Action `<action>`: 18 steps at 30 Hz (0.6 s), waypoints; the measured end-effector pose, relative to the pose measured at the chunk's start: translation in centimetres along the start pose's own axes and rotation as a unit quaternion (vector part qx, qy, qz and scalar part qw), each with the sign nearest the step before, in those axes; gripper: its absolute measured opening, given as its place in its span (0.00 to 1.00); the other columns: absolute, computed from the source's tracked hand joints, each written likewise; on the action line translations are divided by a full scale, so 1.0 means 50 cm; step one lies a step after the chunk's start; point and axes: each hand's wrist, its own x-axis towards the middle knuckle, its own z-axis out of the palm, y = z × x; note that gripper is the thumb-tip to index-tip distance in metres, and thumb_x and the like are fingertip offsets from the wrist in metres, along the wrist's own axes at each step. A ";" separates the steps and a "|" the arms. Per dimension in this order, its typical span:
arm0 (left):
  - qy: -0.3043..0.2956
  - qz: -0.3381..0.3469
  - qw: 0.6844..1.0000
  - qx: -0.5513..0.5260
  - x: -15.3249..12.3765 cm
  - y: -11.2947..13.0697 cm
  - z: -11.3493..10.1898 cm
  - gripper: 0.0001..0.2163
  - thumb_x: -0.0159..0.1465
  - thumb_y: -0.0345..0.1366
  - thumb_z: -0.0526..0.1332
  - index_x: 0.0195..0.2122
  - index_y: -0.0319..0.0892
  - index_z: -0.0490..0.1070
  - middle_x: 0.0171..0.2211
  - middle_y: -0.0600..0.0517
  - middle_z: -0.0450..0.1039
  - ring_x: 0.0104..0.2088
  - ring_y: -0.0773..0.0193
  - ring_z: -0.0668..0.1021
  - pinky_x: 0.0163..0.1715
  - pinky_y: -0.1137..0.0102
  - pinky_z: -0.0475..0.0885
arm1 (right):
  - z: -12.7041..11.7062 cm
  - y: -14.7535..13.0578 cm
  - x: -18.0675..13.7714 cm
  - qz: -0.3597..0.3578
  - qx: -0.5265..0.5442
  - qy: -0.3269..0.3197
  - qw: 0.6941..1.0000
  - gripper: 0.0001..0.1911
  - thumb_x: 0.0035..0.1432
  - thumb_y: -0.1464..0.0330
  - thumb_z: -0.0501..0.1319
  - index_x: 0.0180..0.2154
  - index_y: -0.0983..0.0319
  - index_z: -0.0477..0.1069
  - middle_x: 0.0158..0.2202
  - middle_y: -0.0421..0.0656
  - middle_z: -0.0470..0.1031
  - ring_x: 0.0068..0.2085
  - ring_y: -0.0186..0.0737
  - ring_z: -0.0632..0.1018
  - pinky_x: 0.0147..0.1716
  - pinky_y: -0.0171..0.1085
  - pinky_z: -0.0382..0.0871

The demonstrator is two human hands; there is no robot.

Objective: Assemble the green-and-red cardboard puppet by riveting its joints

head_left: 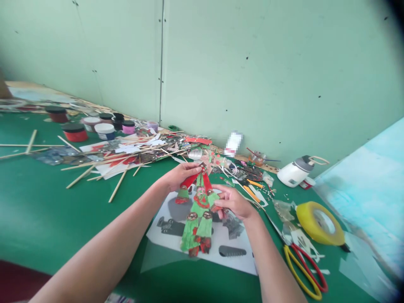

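Note:
A jointed paper puppet (pixel 199 208), painted green and red with round metal fasteners at its joints, hangs between my hands. My left hand (pixel 184 174) pinches it near the top, by the head. Lower down on the other side, my right hand (pixel 232 202) has its fingers closed on the puppet's arm at the right. Beneath the puppet lies a white sheet (pixel 202 265) printed with grey and black shapes, partly covered by the puppet and my hands.
Scissors (pixel 303 269) with red and yellow handles lie at right, near a yellow tape roll (pixel 304 223). A white bottle (pixel 292 173) stands behind. Wooden sticks (pixel 118 185), paper scraps and paint jars (pixel 75 132) spread along the left and back. Orange-handled pliers (pixel 251 193) lie behind my right hand.

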 end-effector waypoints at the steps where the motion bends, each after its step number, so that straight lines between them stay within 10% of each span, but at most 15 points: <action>1: 0.006 0.004 1.000 0.003 0.002 0.000 0.000 0.14 0.55 0.41 0.68 0.38 0.39 0.75 0.30 0.50 0.77 0.26 0.67 0.77 0.27 0.73 0.71 | 0.001 -0.001 0.000 -0.003 -0.016 0.003 1.000 0.34 0.53 0.64 0.65 0.60 0.60 0.59 0.28 0.41 0.77 0.23 0.37 0.77 0.21 0.33 0.67; 7: 0.007 0.017 0.999 0.033 -0.001 -0.003 0.031 0.11 0.55 0.41 0.68 0.36 0.41 0.77 0.29 0.52 0.77 0.25 0.69 0.76 0.28 0.73 0.71 | 0.018 -0.018 0.010 -0.120 -0.132 0.191 0.965 0.19 0.57 0.58 0.61 0.47 0.61 0.73 0.39 0.45 0.77 0.40 0.42 0.77 0.40 0.38 0.70; 11: -0.019 -0.010 0.996 0.090 -0.005 -0.017 0.066 0.12 0.54 0.42 0.68 0.36 0.41 0.77 0.21 0.56 0.72 0.18 0.73 0.70 0.19 0.76 0.64 | 0.032 -0.029 0.014 -0.168 -0.178 0.310 0.918 0.16 0.57 0.56 0.59 0.31 0.63 0.74 0.26 0.42 0.74 0.31 0.40 0.75 0.31 0.35 0.68; 18: -0.087 -0.063 0.987 0.118 -0.013 -0.020 0.088 0.12 0.53 0.40 0.69 0.37 0.41 0.77 0.22 0.57 0.69 0.17 0.75 0.66 0.14 0.78 0.57 | 0.018 -0.031 0.006 -0.195 -0.118 0.316 0.921 0.16 0.58 0.57 0.58 0.25 0.62 0.69 0.22 0.39 0.69 0.26 0.36 0.71 0.30 0.34 0.65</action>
